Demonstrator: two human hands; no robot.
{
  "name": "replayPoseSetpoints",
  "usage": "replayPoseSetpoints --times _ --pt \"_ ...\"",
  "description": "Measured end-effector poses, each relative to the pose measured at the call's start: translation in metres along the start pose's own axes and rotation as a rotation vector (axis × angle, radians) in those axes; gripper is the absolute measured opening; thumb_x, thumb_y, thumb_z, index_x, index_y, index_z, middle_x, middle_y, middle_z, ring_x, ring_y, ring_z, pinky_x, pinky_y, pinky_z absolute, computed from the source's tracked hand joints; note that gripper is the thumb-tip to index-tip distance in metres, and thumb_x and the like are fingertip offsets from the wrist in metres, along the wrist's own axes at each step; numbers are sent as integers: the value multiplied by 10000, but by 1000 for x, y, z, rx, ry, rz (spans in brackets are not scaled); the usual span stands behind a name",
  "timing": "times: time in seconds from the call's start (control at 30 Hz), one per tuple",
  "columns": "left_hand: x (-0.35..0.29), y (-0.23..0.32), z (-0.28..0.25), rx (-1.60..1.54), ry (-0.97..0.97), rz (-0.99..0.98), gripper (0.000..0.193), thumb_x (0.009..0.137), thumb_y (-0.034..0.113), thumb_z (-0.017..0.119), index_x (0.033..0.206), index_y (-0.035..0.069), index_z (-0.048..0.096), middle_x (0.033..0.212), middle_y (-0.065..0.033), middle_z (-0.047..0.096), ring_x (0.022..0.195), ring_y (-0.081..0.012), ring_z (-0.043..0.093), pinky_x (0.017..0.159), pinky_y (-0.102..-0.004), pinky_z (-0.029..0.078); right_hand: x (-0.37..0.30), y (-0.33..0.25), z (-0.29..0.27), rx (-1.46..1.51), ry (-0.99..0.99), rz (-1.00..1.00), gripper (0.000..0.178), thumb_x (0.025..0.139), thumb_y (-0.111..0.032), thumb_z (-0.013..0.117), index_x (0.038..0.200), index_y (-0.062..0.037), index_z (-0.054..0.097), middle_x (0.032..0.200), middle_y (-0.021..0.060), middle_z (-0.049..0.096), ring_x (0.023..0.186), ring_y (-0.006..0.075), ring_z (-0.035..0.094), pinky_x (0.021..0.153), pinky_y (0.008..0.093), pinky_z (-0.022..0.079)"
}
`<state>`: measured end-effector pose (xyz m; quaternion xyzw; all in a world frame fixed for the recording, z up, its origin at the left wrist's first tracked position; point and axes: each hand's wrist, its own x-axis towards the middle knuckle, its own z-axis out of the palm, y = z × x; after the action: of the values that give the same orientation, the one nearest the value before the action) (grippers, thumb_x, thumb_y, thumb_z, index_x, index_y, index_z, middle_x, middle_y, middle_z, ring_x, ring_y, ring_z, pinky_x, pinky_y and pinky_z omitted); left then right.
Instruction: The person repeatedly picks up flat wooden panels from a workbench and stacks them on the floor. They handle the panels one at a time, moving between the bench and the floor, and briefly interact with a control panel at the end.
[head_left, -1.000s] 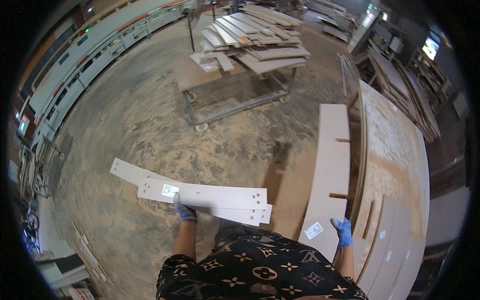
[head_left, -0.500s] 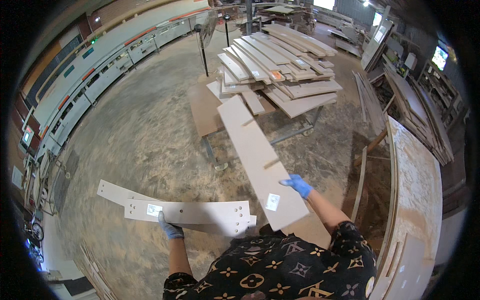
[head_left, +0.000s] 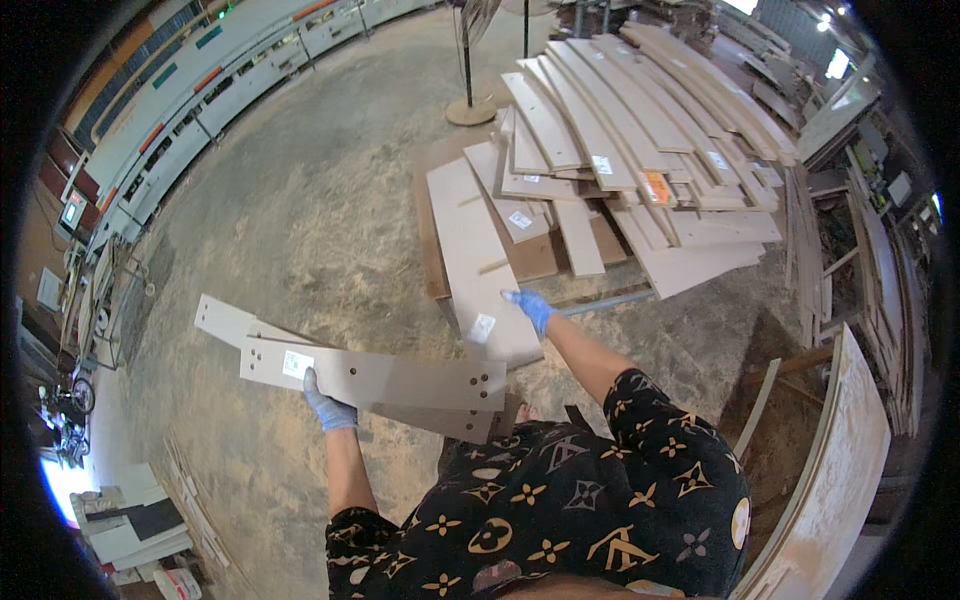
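My left hand (head_left: 328, 402), in a blue-grey glove, is closed on the lower edge of several overlapping pale wood panels (head_left: 410, 380). Its thumb lies on the front face beside a white label (head_left: 297, 364). Round holes dot the ends of these panels. My right hand (head_left: 529, 311), in a blue glove, grips the right edge of a wider panel (head_left: 470, 255) with two narrow slots and a white label near its lower end. This panel slants away from me, its far end over the near left side of the heaped boards; whether it touches them I cannot tell.
A large heap of pale boards (head_left: 640, 120) covers a low wheeled table ahead to the right. Behind it stands a fan on a round base (head_left: 470, 111). A long machine (head_left: 200, 110) runs along the far left. Close on my right is a dusty board (head_left: 835, 460).
The slotted panel has moved forward to the heap in my right hand. My view has shifted closer to the heap. My left hand keeps its hold on the panels with holes.
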<state>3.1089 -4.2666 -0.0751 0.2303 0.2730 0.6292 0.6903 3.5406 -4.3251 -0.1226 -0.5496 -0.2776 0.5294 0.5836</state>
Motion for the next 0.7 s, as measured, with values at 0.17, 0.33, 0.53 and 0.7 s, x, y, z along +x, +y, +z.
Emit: replayPoseSetpoints --times 0.17,0.33,0.53,0.7 --pt "59 -22 38 37 -87 -91 597 801 518 505 1200 74 492 1088 -99 571 996 -274 539 877 -424 446 97 -24 -11 -472 145 -141 532 845 -366 615 1198 18 506 1132 128 580 1004 187 565 806 315 485" --pt "191 -79 96 102 -78 -265 509 810 398 557 1190 67 485 1103 -109 559 991 -272 542 867 -416 454 104 -19 12 -411 -358 -35 660 870 -489 509 1338 -40 385 1320 116 453 1183 222 451 966 348 381" --pt "307 -189 159 179 -319 -522 451 811 380 560 1133 67 526 1031 -83 589 957 -241 563 861 -388 466 84 -38 38 -201 -246 186 693 868 -450 521 1377 -31 306 1354 131 402 1241 219 375 1025 342 303" --pt "372 -280 208 65 -433 -682 552 770 377 640 1194 65 474 1053 -112 581 961 -221 571 810 -384 493 130 -48 23 -248 -49 159 738 808 -357 655 1368 -20 311 1249 134 505 1144 217 477 972 329 371"
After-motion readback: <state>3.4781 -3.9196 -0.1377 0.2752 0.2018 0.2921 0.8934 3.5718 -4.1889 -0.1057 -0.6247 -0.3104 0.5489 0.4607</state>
